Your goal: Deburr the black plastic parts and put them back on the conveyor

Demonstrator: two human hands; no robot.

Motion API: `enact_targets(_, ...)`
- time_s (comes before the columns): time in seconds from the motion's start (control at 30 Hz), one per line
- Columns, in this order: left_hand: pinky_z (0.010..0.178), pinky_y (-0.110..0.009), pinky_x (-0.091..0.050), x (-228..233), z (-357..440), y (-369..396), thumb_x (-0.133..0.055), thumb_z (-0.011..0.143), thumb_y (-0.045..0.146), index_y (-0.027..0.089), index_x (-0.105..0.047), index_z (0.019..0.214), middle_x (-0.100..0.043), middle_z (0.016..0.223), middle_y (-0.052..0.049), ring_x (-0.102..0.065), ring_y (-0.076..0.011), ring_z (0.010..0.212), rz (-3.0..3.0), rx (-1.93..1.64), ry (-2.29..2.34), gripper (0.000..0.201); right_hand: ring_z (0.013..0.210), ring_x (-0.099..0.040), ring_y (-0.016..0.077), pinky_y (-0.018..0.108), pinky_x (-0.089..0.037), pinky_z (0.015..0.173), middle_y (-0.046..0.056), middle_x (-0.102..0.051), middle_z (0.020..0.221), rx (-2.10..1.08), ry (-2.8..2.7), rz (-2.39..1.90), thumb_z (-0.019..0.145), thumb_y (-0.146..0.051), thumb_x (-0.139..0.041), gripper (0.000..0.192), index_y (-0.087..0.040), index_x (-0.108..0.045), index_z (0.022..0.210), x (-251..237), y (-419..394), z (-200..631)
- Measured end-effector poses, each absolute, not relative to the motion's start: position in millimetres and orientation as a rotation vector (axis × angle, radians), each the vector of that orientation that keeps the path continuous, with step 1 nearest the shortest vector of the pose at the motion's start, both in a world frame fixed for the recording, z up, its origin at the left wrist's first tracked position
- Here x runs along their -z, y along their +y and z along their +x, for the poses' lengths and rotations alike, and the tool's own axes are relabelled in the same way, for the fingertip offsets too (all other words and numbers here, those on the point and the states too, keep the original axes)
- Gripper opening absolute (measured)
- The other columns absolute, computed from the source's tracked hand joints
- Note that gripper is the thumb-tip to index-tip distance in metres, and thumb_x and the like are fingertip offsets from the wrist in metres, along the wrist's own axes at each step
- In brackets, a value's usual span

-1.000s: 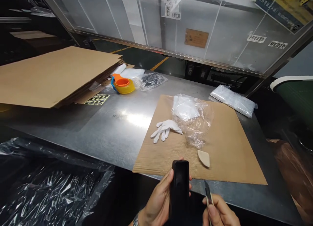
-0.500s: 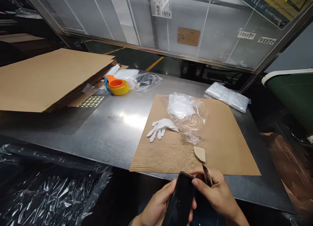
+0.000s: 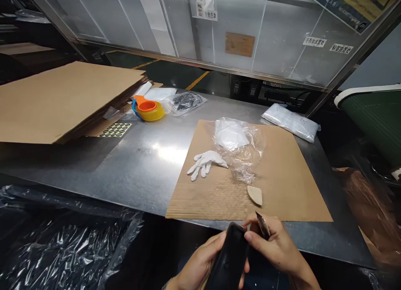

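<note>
Right hand, knife blade tucked in, now pinches black case at far end; left hand clasps it, so work's two-handed

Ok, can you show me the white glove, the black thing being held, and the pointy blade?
White glove [image 3: 209,159]: head view, middle of the glove.
Black thing [image 3: 230,254]: head view, middle of its broad dark face.
Pointy blade [image 3: 262,224]: head view, about halfway along its visible metal.
</note>
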State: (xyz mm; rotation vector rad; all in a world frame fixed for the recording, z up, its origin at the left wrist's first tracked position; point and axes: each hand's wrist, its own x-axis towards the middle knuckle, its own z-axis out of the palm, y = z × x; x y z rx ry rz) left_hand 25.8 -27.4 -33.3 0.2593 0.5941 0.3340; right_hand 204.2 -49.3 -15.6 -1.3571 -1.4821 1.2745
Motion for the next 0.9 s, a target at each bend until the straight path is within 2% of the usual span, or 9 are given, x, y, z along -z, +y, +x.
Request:
enact_targets(0.1,0.047,-0.021,-0.045,37,25,-28,-0.039,0.088,0.041,0.011,-0.059,0.090,-0.067,0.068,-0.014,-0.063,-0.0159,0.050,0.298,-0.313,0.573,0.036,0.055,-0.042,0.0082,0.020,-0.035,0.053,-0.004,-0.050,0.061,-1.310,-1.575,-1.324,0.083,-0.029,-0.055,0.022,-0.018,-0.063,0.100,13,-48,207)
enact_targets(0.33,0.050,-0.023,-0.046,38,24,-31,-0.039,0.088,0.039,0.011,-0.059,0.091,-0.067,0.066,-0.013,-0.062,-0.0156,0.050,0.319,-0.299,0.586,0.034,0.066,-0.053,0.0119,0.023,-0.041,0.062,0.003,-0.062,0.077,-1.351,-1.627,-1.246,0.083,-0.029,-0.054,0.022,-0.015,-0.066,0.095,7,-47,209)
enact_targets(0.47,0.049,-0.022,-0.045,37,23,-35,-0.038,0.089,0.038,0.012,-0.059,0.090,-0.067,0.065,-0.012,-0.062,-0.0149,0.049,0.297,-0.324,0.615,0.034,0.062,-0.050,0.0105,0.021,-0.038,0.057,0.001,-0.059,0.071,-1.331,-1.626,-1.274,0.083,-0.031,-0.054,0.022,-0.015,-0.066,0.093,7,-48,207)
enact_targets(0.63,0.048,-0.022,-0.046,36,23,-33,-0.042,0.087,0.042,0.009,-0.062,0.089,-0.067,0.069,-0.011,-0.062,-0.0152,0.051,0.193,-0.288,0.620,0.038,0.052,-0.040,0.0079,0.021,-0.033,0.050,-0.004,-0.046,0.056,-1.316,-1.490,-1.355,0.083,-0.036,-0.054,0.023,-0.015,-0.061,0.077,20,-50,205)
enact_targets(0.73,0.055,-0.025,-0.050,37,20,-22,-0.040,0.087,0.047,0.001,-0.063,0.089,-0.066,0.069,-0.012,-0.063,-0.0155,0.055,0.054,-0.213,0.569,0.052,0.051,-0.042,0.0079,0.020,-0.033,0.050,-0.005,-0.047,0.057,-1.283,-1.257,-1.409,0.083,-0.042,-0.055,0.026,-0.017,-0.055,0.087,29,-56,204)
enact_targets(0.8,0.057,-0.025,-0.051,37,19,-13,-0.038,0.087,0.049,0.000,-0.063,0.091,-0.066,0.070,-0.012,-0.065,-0.0162,0.058,-0.025,-0.269,0.558,0.056,0.049,-0.041,0.0077,0.020,-0.033,0.048,-0.005,-0.049,0.058,-1.255,-1.125,-1.446,0.085,-0.050,-0.047,0.033,-0.019,-0.049,0.096,29,-62,202)
enact_targets(0.9,0.054,-0.023,-0.050,35,18,0,-0.036,0.088,0.048,0.003,-0.064,0.091,-0.068,0.069,-0.011,-0.065,-0.0166,0.058,-0.062,-0.472,0.610,0.053,0.046,-0.041,0.0077,0.020,-0.035,0.048,-0.004,-0.051,0.059,-1.294,-1.059,-1.540,0.091,-0.054,-0.026,0.039,-0.020,-0.045,0.099,19,-76,191)
